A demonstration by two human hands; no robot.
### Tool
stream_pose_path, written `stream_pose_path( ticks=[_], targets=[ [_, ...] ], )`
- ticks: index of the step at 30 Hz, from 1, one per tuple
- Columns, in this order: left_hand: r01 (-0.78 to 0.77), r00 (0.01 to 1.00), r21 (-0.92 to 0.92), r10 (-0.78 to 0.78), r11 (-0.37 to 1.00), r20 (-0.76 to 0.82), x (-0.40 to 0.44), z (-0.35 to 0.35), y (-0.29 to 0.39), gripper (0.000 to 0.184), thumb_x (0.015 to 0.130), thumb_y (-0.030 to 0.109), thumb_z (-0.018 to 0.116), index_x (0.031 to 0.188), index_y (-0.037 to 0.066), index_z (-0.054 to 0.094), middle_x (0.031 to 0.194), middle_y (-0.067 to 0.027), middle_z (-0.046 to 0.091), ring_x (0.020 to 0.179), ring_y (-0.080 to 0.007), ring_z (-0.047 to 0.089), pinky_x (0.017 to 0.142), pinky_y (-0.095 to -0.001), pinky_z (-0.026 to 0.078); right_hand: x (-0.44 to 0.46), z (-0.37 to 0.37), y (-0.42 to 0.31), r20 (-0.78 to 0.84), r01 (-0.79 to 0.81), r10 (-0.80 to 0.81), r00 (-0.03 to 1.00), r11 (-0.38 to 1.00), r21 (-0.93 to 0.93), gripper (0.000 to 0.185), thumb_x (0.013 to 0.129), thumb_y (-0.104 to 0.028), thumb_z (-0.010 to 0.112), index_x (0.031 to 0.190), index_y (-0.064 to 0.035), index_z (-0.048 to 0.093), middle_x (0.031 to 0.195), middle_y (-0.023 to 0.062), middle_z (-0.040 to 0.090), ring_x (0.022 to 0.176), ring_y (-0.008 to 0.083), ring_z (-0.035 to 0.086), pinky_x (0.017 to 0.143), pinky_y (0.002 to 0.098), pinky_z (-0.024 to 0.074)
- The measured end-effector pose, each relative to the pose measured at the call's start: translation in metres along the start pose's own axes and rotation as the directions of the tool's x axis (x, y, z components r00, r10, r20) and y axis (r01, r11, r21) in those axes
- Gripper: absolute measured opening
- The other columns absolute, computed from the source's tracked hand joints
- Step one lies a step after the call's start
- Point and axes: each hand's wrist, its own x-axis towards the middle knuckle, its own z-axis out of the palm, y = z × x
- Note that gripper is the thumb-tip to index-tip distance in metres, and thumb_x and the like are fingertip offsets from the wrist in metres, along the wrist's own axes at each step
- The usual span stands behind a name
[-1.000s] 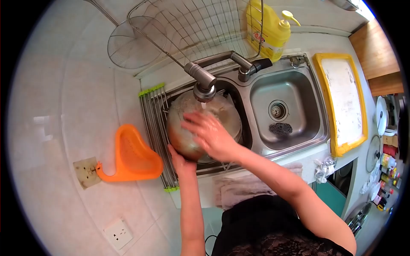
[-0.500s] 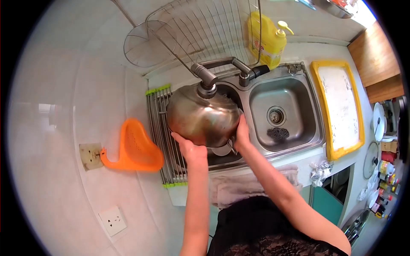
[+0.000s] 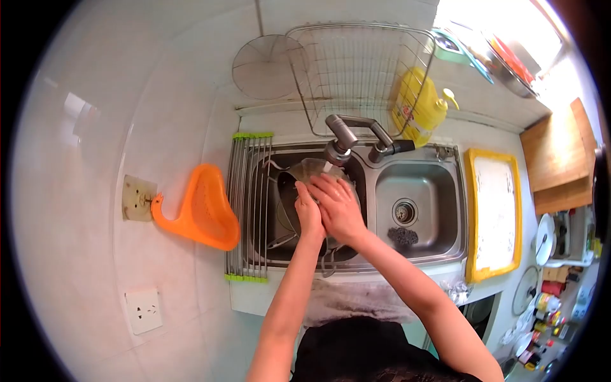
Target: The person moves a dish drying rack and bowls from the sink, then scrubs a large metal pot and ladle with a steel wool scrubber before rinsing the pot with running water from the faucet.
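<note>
A steel pot (image 3: 309, 168) lies in the left sink basin, beneath the tap (image 3: 342, 139). My hands cover much of it, so how it is tilted cannot be made out fully. Water runs from the tap spout onto my right hand (image 3: 338, 209), whose fingers are stretched out flat. My left hand (image 3: 310, 215) is right beside it, fingers extended upward, the two hands touching. Neither hand grips the pot.
A roll-up drying rack (image 3: 249, 210) spans the basin's left side. In the right basin (image 3: 439, 191) lies a dark scrubber (image 3: 403, 236). Around the sink are an orange strainer (image 3: 213, 207), yellow detergent bottle (image 3: 420, 111), wire basket (image 3: 356, 63) and yellow-rimmed board (image 3: 471, 216).
The pot, held up in both hands with its rounded side under the tap, is now down in the left basin. Both hands have let go and come together under the water.
</note>
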Motion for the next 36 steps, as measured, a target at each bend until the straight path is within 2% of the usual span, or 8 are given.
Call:
stream_pose_path(
  ticks=[3, 7, 14, 19, 23, 25, 29, 36],
  targets=[
    [0.052, 0.997, 0.000, -0.052, 0.999, 0.064, -0.001, -0.010, -0.002, 0.059, 0.091, 0.052, 0.041, 0.100, -0.004, 0.058, 0.090, -0.0061, 0.061, 0.076, -0.0162, 0.054, 0.070, -0.0295, 0.044, 0.029, 0.011, 0.038, 0.276, -0.466, 0.413, 0.868, 0.868, 0.169, 0.033, 0.080, -0.012, 0.052, 0.112, -0.0091, 0.058, 0.116, 0.0118, 0.055, 0.107, 0.0325, 0.051, 0.085, 0.0386, 0.0444],
    [-0.338, 0.926, 0.367, 0.236, 0.866, 0.295, 0.002, -0.026, 0.005, 0.044, 0.090, 0.039, 0.051, 0.086, -0.004, 0.061, 0.073, -0.0089, 0.061, 0.072, -0.0112, 0.051, 0.068, -0.0287, 0.043, 0.045, 0.016, 0.035, 0.252, -0.078, -0.018, 0.968, 0.928, 0.363, 0.031, 0.080, -0.010, 0.055, 0.110, -0.0134, 0.061, 0.114, 0.0138, 0.056, 0.105, 0.0312, 0.053, 0.086, 0.0379, 0.0445],
    [-0.199, 0.809, 0.371, -0.061, 0.907, 0.584, -0.011, -0.071, 0.041, 0.025, 0.082, 0.014, 0.064, 0.102, -0.001, 0.062, 0.088, 0.0010, 0.062, 0.079, -0.0061, 0.053, 0.071, -0.0219, 0.044, 0.084, 0.024, 0.083, 0.585, -0.473, -0.013, 0.811, 0.574, 0.669, 0.030, 0.085, -0.022, 0.055, 0.109, -0.0030, 0.060, 0.106, 0.0051, 0.062, 0.095, 0.0145, 0.055, 0.086, 0.0292, 0.0426],
    [-0.227, 0.787, 0.387, -0.065, 0.894, 0.613, -0.017, -0.077, 0.041, 0.025, 0.084, 0.017, 0.064, 0.101, -0.001, 0.062, 0.089, 0.0010, 0.062, 0.078, -0.0054, 0.052, 0.071, -0.0215, 0.043, 0.021, 0.002, 0.088, 0.379, -0.706, 0.605, 0.700, 0.667, 0.240, 0.031, 0.085, -0.026, 0.054, 0.104, -0.0030, 0.061, 0.082, 0.0098, 0.066, 0.077, 0.0237, 0.060, 0.074, 0.0337, 0.0448],
    [-0.330, 0.756, 0.346, 0.026, 0.878, 0.654, -0.020, -0.050, 0.037, 0.024, 0.083, 0.021, 0.064, 0.091, -0.001, 0.064, 0.078, -0.0018, 0.063, 0.070, -0.0072, 0.053, 0.065, -0.0228, 0.044, -0.073, -0.021, 0.085, 0.308, -0.677, 0.634, 0.709, 0.734, 0.048, 0.037, 0.087, -0.035, 0.050, 0.110, -0.0063, 0.059, 0.100, 0.0190, 0.062, 0.094, 0.0263, 0.059, 0.081, 0.0323, 0.0439],
    [-0.577, 0.719, 0.591, 0.007, 0.563, 0.695, -0.019, -0.044, 0.034, 0.028, 0.080, 0.027, 0.065, 0.081, -0.001, 0.064, 0.068, -0.0107, 0.063, 0.058, -0.0174, 0.056, 0.058, -0.0287, 0.046, -0.072, -0.036, 0.077, 0.322, -0.580, 0.553, 0.768, 0.815, -0.015, 0.042, 0.088, -0.038, 0.049, 0.113, -0.0051, 0.058, 0.108, 0.0209, 0.060, 0.102, 0.0258, 0.057, 0.084, 0.0317, 0.0432],
    [-0.785, 0.619, 0.615, 0.120, 0.071, 0.776, -0.039, -0.031, 0.019, 0.035, 0.079, 0.032, 0.061, 0.068, -0.001, 0.059, 0.065, -0.0166, 0.060, 0.061, -0.0263, 0.062, 0.057, -0.0366, 0.048, -0.022, -0.066, 0.062, 0.594, -0.870, 0.662, 0.457, 0.194, 0.453, 0.082, 0.080, -0.060, 0.050, 0.134, -0.0007, 0.035, 0.125, 0.0152, 0.049, 0.115, 0.0257, 0.047, 0.088, 0.0370, 0.0422],
    [-0.891, 0.434, 0.417, -0.059, -0.180, 0.899, -0.064, -0.045, -0.015, 0.019, 0.080, 0.024, 0.057, 0.073, 0.007, 0.060, 0.073, -0.0081, 0.063, 0.066, -0.0261, 0.062, 0.059, -0.0381, 0.049, -0.045, -0.039, 0.058, 0.764, -0.975, 0.607, 0.221, 0.164, 0.152, 0.049, 0.075, -0.020, 0.060, 0.115, 0.0038, 0.045, 0.101, 0.0145, 0.056, 0.088, 0.0237, 0.058, 0.066, 0.0393, 0.0536]
  ],
)
